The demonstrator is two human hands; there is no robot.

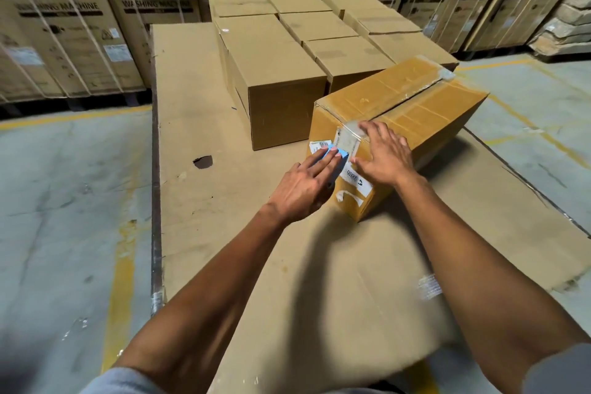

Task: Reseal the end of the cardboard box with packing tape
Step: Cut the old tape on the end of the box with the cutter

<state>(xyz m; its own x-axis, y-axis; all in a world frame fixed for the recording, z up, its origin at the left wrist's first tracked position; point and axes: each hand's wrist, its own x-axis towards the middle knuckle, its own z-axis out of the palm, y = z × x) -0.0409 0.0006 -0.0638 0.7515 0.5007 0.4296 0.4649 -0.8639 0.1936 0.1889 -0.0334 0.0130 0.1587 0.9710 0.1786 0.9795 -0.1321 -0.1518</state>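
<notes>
A yellowish cardboard box (412, 112) lies slanted on a flattened cardboard sheet, its near end facing me with white labels on it. Clear packing tape (348, 134) runs over the top edge and down that end. My left hand (303, 189) grips a blue tape dispenser (339, 155) pressed against the box's end, low and to the left. My right hand (383, 157) lies flat with fingers spread on the tape at the box's near top corner.
Several plain brown boxes (281, 73) stand in rows just behind and left of the yellowish box. The cardboard sheet (198, 125) has a dark hole (203, 161). Strapped washing-machine cartons (64, 35) line the back. Concrete floor with yellow lines lies on both sides.
</notes>
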